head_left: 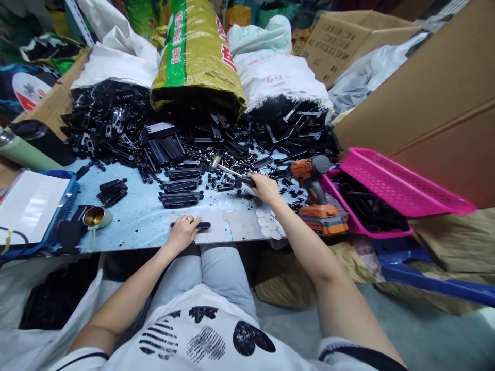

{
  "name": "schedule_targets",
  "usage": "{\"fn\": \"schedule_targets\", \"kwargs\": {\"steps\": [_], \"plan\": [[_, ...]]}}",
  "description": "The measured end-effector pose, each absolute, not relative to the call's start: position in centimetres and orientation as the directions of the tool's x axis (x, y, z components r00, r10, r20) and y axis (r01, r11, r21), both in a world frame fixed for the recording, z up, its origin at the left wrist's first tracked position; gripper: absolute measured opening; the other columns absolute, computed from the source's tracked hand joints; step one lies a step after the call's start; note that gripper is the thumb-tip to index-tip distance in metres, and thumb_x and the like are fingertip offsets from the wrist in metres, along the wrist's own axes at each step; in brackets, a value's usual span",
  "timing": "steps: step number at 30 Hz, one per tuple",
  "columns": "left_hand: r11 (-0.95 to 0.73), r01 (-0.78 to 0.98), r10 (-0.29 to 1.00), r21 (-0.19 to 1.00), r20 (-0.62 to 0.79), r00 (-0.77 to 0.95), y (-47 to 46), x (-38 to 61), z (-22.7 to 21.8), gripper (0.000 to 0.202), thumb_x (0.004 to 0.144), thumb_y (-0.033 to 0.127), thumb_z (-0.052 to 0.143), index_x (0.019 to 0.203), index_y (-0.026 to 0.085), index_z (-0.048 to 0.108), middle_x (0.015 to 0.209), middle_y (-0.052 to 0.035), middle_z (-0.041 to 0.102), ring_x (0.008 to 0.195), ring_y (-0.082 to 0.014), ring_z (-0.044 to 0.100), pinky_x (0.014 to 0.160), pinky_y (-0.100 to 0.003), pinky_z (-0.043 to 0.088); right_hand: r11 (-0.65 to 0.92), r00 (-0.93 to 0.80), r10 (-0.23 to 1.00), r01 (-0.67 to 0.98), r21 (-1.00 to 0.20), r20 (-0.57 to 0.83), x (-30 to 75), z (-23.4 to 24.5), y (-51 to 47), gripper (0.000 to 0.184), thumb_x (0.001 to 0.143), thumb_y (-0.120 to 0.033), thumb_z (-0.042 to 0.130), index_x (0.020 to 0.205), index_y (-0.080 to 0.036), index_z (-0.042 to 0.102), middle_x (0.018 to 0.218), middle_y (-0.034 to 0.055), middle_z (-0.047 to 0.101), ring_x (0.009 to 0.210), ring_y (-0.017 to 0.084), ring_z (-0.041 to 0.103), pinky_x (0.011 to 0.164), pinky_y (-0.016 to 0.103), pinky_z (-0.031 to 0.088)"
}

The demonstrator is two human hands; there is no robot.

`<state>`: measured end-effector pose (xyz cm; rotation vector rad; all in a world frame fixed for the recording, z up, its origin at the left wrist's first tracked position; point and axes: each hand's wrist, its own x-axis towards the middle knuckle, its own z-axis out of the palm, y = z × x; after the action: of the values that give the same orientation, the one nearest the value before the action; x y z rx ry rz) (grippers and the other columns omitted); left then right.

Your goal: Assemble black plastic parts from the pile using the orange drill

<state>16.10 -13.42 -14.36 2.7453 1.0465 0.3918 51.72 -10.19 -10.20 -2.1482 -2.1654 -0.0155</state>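
My left hand (pixel 183 231) rests on the near edge of the blue worktable (pixel 139 216), fingers closed on a flat black plastic part (pixel 200 225) that lies on a grey metal plate (pixel 228 226). My right hand (pixel 263 186) grips the black handle of a small hammer (pixel 231 171), whose metal head points left over loose black parts. Three assembled black pieces (pixel 181 185) lie in a column just beyond my left hand.
A big heap of black plastic parts (pixel 201 134) spills from sacks at the back. An orange cordless drill (pixel 315 193) stands right of my hand, beside a pink basket (pixel 382 190). A green flask (pixel 23 152), a brass cup (pixel 95 216) and a white pad (pixel 31 203) sit left.
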Motion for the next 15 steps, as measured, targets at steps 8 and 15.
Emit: {"fn": "schedule_targets", "kwargs": {"steps": [8, 15], "plan": [[-0.732, 0.634, 0.676, 0.251, 0.147, 0.722, -13.5, 16.1, -14.2, 0.033, 0.088, 0.021, 0.053, 0.121, 0.015, 0.056, 0.092, -0.0096, 0.059, 0.089, -0.0239, 0.052, 0.078, -0.037, 0.042, 0.151, -0.157, 0.982, 0.986, -0.068, -0.102, 53.8, -13.1, -19.7, 0.035, 0.09, -0.038, 0.047, 0.121, -0.025, 0.056, 0.113, 0.0055, 0.06, 0.089, 0.017, 0.06, 0.06, 0.024, 0.037], [-0.719, 0.65, 0.69, 0.245, 0.141, 0.71, -13.6, 16.3, -14.0, 0.033, 0.088, 0.02, 0.053, 0.12, 0.016, 0.056, 0.092, -0.0098, 0.059, 0.089, -0.0237, 0.052, 0.078, -0.037, 0.042, 0.13, -0.139, 0.98, 0.989, -0.071, -0.142, 54.1, -12.3, -8.5, 0.032, 0.089, -0.039, 0.05, 0.112, -0.019, 0.062, 0.11, 0.0049, 0.06, 0.083, 0.013, 0.055, 0.06, 0.022, 0.03]]}}
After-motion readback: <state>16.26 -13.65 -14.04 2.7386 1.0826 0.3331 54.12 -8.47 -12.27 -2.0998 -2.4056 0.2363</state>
